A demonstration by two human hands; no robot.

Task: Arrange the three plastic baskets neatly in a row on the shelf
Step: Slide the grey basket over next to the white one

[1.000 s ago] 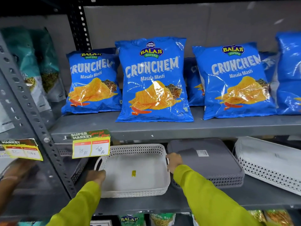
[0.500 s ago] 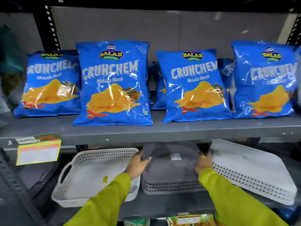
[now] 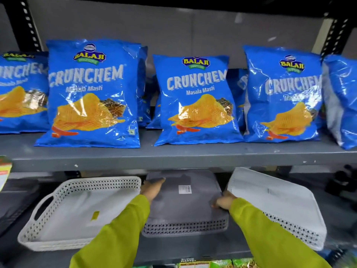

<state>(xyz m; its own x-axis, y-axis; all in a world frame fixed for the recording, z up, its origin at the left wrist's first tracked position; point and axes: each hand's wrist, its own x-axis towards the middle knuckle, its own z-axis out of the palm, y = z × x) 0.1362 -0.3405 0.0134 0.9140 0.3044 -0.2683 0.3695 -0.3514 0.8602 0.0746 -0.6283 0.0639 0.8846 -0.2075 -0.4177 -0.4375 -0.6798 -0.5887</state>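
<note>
Three perforated plastic baskets lie on the lower grey shelf (image 3: 185, 250). An upright white basket (image 3: 63, 211) with a side handle is at the left, turned at an angle. In the middle a grey basket (image 3: 183, 206) lies upside down with a white sticker on its base. A white basket (image 3: 278, 206) at the right is also upside down and tilted askew. My left hand (image 3: 152, 188) grips the grey basket's left edge. Its right edge is held by my right hand (image 3: 222, 200). Both sleeves are yellow-green.
The upper shelf (image 3: 173, 157) directly overhead carries several blue Crunchem crisp bags (image 3: 90, 93) and leaves a low gap above the baskets. Perforated black uprights (image 3: 336, 28) stand at both sides. A price tag (image 3: 4, 171) hangs at the far left. Packets (image 3: 212, 264) show below.
A second ago my hands held the left white basket. They shifted right onto the grey basket and still grip both its sides. My view has moved right and closer.
</note>
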